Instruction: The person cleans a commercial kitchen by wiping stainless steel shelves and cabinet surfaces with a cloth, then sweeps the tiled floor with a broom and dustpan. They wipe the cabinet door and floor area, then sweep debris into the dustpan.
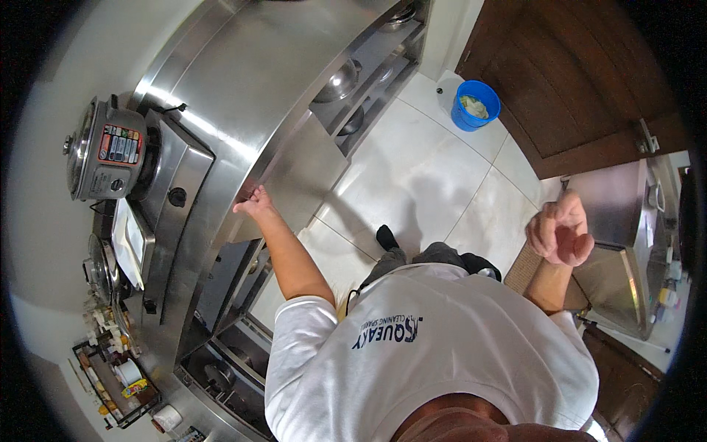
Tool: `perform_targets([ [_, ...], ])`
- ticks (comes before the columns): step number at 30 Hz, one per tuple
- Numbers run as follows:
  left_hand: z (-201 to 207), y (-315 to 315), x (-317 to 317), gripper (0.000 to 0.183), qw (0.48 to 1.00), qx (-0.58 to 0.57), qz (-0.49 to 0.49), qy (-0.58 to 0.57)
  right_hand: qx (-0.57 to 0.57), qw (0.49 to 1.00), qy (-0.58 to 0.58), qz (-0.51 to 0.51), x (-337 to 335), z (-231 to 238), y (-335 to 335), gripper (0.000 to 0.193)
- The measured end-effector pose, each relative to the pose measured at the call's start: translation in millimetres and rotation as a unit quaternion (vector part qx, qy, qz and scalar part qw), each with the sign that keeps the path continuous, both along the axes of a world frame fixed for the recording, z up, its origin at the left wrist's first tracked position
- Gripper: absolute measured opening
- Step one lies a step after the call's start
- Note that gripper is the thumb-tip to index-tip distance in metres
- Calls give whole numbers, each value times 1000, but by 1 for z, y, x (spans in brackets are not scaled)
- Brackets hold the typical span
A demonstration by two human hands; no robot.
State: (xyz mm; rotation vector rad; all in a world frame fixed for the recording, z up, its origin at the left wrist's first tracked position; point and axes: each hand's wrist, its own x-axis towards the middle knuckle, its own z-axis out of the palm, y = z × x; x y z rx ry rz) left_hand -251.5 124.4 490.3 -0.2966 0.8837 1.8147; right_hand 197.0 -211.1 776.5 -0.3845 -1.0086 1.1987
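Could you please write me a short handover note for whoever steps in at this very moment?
Left hand: fingers rest on the front edge of the steel counter, holding nothing.
Right hand: raised in the air, fingers loosely curled, empty as far as the picture shows.
Around: a gas stove sits on the counter left of the left hand, with a steel cooker behind it. A blue bucket stands on the tiled floor by the wooden door.
Done: nothing visibly picked up or moved.
Left: both hands are free; the counter edge is the only thing touched.
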Motion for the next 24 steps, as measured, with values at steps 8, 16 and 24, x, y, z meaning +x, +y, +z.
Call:
perform_targets([
  [8, 7, -13, 26, 75, 997, -21, 55, 48, 0, 999, -7, -46, 57, 7, 6, 42],
  [16, 18, -73, 93, 55, 988, -111, 75, 83, -20, 999, -22, -13, 82, 13, 40, 39],
  [24, 1, -103, 125, 51, 985, -61, 146, 61, -33, 998, -38, 49, 70, 10, 79, 38],
])
